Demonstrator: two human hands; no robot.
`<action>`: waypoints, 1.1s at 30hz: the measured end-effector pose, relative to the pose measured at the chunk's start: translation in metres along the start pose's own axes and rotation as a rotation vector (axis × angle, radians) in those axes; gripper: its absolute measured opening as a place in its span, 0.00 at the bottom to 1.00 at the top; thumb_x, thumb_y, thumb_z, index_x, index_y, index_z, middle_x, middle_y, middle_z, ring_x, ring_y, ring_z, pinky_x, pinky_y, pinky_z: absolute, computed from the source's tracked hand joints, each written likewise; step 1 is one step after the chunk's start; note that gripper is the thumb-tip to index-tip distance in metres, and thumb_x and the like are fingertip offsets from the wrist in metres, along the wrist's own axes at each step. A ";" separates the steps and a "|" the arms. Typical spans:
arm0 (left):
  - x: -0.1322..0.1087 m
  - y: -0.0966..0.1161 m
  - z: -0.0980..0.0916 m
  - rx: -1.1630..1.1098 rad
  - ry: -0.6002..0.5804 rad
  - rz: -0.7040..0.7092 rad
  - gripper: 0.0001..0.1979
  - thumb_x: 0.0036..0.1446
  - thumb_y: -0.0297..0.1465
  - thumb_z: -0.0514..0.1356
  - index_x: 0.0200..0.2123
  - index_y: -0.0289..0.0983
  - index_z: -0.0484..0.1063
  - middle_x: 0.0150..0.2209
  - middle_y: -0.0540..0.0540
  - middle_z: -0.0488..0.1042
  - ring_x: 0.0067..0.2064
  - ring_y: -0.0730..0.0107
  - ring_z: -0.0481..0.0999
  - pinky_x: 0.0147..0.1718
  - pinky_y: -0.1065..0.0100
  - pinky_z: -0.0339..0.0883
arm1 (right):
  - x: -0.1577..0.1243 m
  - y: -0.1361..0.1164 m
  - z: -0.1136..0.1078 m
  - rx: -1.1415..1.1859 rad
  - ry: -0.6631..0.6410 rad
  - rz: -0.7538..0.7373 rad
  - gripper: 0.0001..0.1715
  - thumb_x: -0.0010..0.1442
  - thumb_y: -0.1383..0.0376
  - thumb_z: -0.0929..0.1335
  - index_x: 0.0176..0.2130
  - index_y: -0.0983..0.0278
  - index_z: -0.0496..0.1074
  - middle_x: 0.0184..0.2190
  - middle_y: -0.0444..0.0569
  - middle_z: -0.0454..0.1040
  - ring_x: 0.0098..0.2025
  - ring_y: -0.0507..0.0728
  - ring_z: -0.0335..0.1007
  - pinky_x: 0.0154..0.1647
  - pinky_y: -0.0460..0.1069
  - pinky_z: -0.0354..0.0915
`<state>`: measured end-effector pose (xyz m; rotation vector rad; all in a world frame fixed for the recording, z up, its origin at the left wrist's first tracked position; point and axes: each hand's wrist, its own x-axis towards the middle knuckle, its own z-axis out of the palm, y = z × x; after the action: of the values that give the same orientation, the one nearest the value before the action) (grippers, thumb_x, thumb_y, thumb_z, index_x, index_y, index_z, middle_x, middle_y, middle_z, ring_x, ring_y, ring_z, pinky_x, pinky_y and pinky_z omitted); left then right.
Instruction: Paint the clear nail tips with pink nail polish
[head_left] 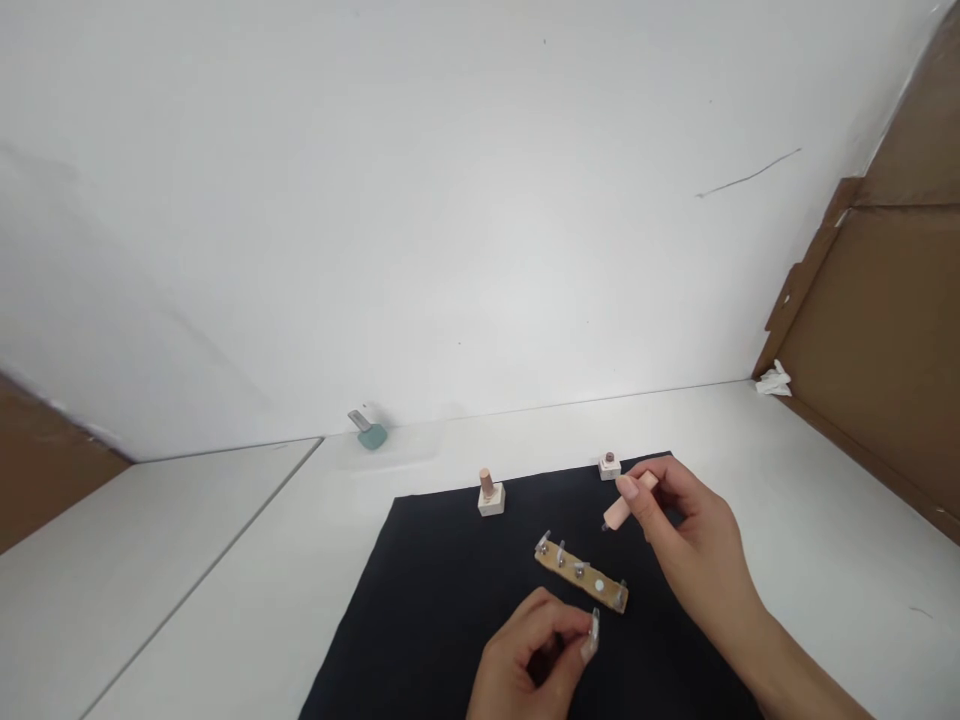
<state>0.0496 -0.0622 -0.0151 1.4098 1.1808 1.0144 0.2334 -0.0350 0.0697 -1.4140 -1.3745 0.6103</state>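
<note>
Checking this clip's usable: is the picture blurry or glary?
In the head view, light is soft and even, with only faint shadows and no harsh glare; the white wall looks brightest. The wide lens splays the table edges. Fine detail on the wooden strip and right hand looks slightly soft.

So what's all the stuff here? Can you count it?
black mat: 1, black, on the white table
wooden strip: 1, tan, on the mat
pegged blocks: 2, white, far mat edge
pink peg: 1, pink, in right hand
small clip: 1, silvery, in left hand
teal bottle: 1, teal, far table edge
cardboard: 1, brown, right side
white scrap: 1, white, by the cardboard
hands: 2, bare, over the mat
</note>
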 end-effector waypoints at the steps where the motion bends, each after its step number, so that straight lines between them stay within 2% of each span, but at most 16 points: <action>1: 0.003 0.000 0.005 0.022 -0.003 -0.006 0.06 0.53 0.33 0.68 0.26 0.40 0.84 0.27 0.51 0.71 0.27 0.72 0.67 0.28 0.73 0.61 | 0.001 0.000 0.000 0.005 0.002 -0.001 0.17 0.69 0.51 0.67 0.32 0.58 0.72 0.26 0.41 0.83 0.28 0.54 0.73 0.33 0.47 0.66; 4: 0.009 -0.002 0.017 0.077 0.009 -0.029 0.07 0.53 0.31 0.66 0.28 0.39 0.85 0.30 0.49 0.75 0.26 0.71 0.67 0.26 0.72 0.61 | 0.001 0.000 0.000 0.031 0.009 -0.010 0.18 0.69 0.52 0.67 0.31 0.58 0.72 0.26 0.42 0.82 0.30 0.55 0.74 0.37 0.48 0.66; 7: 0.013 -0.004 0.025 0.148 0.048 -0.050 0.09 0.55 0.33 0.64 0.31 0.40 0.86 0.31 0.48 0.80 0.28 0.67 0.72 0.29 0.70 0.65 | -0.001 -0.001 -0.001 0.085 -0.003 -0.011 0.16 0.69 0.52 0.68 0.33 0.58 0.72 0.28 0.42 0.83 0.31 0.54 0.75 0.38 0.48 0.67; 14: 0.019 -0.006 0.028 0.275 0.067 -0.123 0.11 0.57 0.35 0.61 0.35 0.42 0.85 0.34 0.49 0.85 0.34 0.61 0.81 0.37 0.67 0.70 | -0.003 -0.004 -0.004 0.149 -0.033 -0.019 0.15 0.69 0.53 0.67 0.34 0.58 0.72 0.28 0.43 0.83 0.35 0.56 0.77 0.34 0.47 0.67; 19: 0.021 0.000 0.032 0.336 0.101 -0.159 0.12 0.57 0.34 0.60 0.35 0.42 0.85 0.35 0.48 0.86 0.37 0.58 0.82 0.41 0.65 0.71 | -0.002 -0.004 -0.004 0.178 -0.053 -0.026 0.16 0.69 0.52 0.67 0.33 0.58 0.71 0.28 0.44 0.83 0.43 0.58 0.79 0.37 0.47 0.69; 24: 0.021 0.002 0.030 0.375 0.067 -0.139 0.12 0.58 0.32 0.60 0.36 0.45 0.86 0.40 0.50 0.87 0.44 0.57 0.84 0.44 0.65 0.72 | -0.002 -0.003 -0.003 0.156 -0.042 -0.024 0.15 0.69 0.52 0.67 0.34 0.58 0.72 0.28 0.43 0.83 0.39 0.57 0.79 0.36 0.47 0.69; 29: 0.023 0.002 0.028 0.395 0.055 -0.118 0.13 0.58 0.32 0.60 0.37 0.45 0.87 0.42 0.49 0.88 0.45 0.56 0.85 0.45 0.64 0.73 | -0.002 -0.002 -0.001 0.133 -0.039 -0.025 0.15 0.69 0.52 0.67 0.34 0.58 0.72 0.27 0.42 0.83 0.32 0.55 0.75 0.32 0.46 0.67; 33: 0.022 0.006 0.030 0.405 0.078 -0.107 0.14 0.58 0.30 0.59 0.37 0.44 0.87 0.42 0.48 0.88 0.46 0.56 0.85 0.47 0.64 0.74 | -0.003 -0.002 -0.001 0.127 -0.047 -0.040 0.16 0.70 0.52 0.67 0.34 0.58 0.72 0.28 0.41 0.83 0.31 0.54 0.74 0.37 0.46 0.69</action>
<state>0.0837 -0.0458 -0.0133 1.6065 1.5662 0.7883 0.2329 -0.0386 0.0707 -1.2745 -1.3736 0.6964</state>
